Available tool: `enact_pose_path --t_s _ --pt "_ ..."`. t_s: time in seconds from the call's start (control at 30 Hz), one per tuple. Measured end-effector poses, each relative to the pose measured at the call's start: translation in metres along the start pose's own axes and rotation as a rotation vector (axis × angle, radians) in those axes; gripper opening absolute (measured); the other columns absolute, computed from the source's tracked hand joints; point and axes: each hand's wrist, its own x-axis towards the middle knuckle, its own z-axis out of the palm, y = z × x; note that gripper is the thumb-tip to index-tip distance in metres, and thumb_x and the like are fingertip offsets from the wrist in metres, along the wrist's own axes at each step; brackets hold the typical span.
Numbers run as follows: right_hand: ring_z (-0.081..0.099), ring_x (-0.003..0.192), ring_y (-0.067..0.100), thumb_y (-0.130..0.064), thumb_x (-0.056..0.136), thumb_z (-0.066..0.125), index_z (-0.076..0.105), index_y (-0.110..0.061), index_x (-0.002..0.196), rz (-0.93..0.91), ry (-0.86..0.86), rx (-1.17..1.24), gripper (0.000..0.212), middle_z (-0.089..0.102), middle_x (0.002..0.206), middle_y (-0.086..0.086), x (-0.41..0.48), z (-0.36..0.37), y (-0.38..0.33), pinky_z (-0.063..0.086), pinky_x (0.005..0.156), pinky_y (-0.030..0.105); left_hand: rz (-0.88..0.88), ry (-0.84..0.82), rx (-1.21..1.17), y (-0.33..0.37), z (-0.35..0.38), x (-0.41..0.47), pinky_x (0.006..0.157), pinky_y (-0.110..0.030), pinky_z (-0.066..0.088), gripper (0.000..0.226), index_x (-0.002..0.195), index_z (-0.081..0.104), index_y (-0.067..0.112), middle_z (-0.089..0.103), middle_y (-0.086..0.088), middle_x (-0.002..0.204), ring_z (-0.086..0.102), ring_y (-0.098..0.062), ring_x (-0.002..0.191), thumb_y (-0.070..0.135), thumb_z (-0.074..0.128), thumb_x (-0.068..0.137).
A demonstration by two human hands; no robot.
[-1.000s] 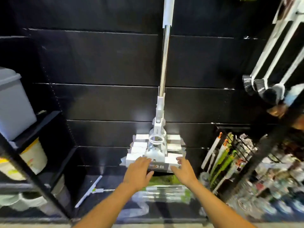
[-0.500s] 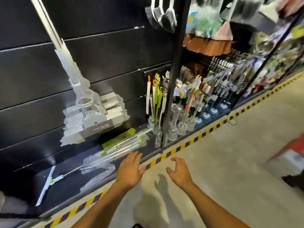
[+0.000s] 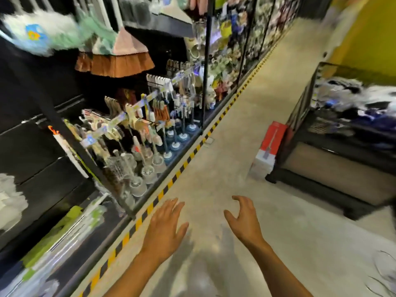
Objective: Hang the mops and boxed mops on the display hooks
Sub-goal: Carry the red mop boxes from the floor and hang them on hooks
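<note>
Left hand [image 3: 165, 228] is spread flat, right hand [image 3: 242, 217] loosely curled, both empty. Likely fetching: next, cross to the box [image 3: 267, 151] far right and grip it.

Left hand [image 3: 166, 227] and right hand [image 3: 243, 219] empty above aisle floor [image 3: 214, 168], red-white boxed mop [image 3: 269, 148] standing ahead

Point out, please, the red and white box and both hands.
red and white box [image 3: 269, 146]: head view, front face.
left hand [image 3: 166, 226]: head view, back of hand.
right hand [image 3: 243, 219]: head view, middle of hand.
</note>
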Motion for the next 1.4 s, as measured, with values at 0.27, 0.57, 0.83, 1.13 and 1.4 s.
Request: enact_pose_path --t_s 0.27,0.57,0.83,1.13,1.4 --pt "0.051 0.129 0.024 -0.024 0.088 0.078 0.056 -0.013 0.134 0.131 0.182 -0.049 0.053 0.052 0.135 0.003 0.04 -0.108 0.09 0.036 0.105 0.026 0.172 -0.051 -0.108 0.115 0.03 0.112 0.127 -0.036 0.014 0.073 0.163 0.02 0.034 0.009 0.011 0.173 0.006 -0.017 0.161 0.069 0.023 0.099" --pt "0.052 0.128 0.021 -0.025 0.088 0.077 0.055 -0.018 0.136 0.238 0.28 -0.098 0.053 0.051 0.137 -0.001 0.123 -0.16 0.14 0.041 0.105 0.028 0.3 -0.104 -0.077 0.173 0.059 0.255 0.124 -0.027 0.007 0.073 0.163 0.019 0.034 0.009 0.01 0.173 0.005 -0.015 0.161 0.069 0.024 0.099" --pt "0.048 0.134 0.02 -0.031 0.089 0.076 0.052 -0.018 0.142 0.298 0.273 -0.182 0.06 0.05 0.143 0.0 0.255 -0.185 0.144 0.04 0.112 0.031 0.354 -0.174 -0.075 0.188 0.068 0.395 0.126 -0.037 0.019 0.067 0.162 0.027 0.03 0.015 0.006 0.173 0.013 -0.018 0.161 0.058 0.042 0.104" --pt "0.04 0.144 0.022 -0.03 0.09 0.075 0.049 -0.021 0.147 0.294 0.168 -0.278 0.063 0.045 0.155 0.002 0.388 -0.182 0.147 0.038 0.117 0.035 0.395 -0.324 0.021 0.191 0.084 0.527 0.128 -0.039 0.015 0.071 0.164 0.02 0.03 0.007 0.005 0.174 0.006 -0.02 0.162 0.064 0.025 0.101" --pt "0.047 0.137 0.023 -0.024 0.086 0.077 0.06 -0.018 0.138 0.311 0.089 -0.238 0.055 0.05 0.148 0.003 0.495 -0.187 0.195 0.039 0.111 0.029 0.408 -0.406 0.109 0.203 0.132 0.634 0.114 -0.046 0.043 0.069 0.152 0.051 0.025 0.046 -0.004 0.161 0.046 -0.029 0.147 0.063 0.021 0.102"
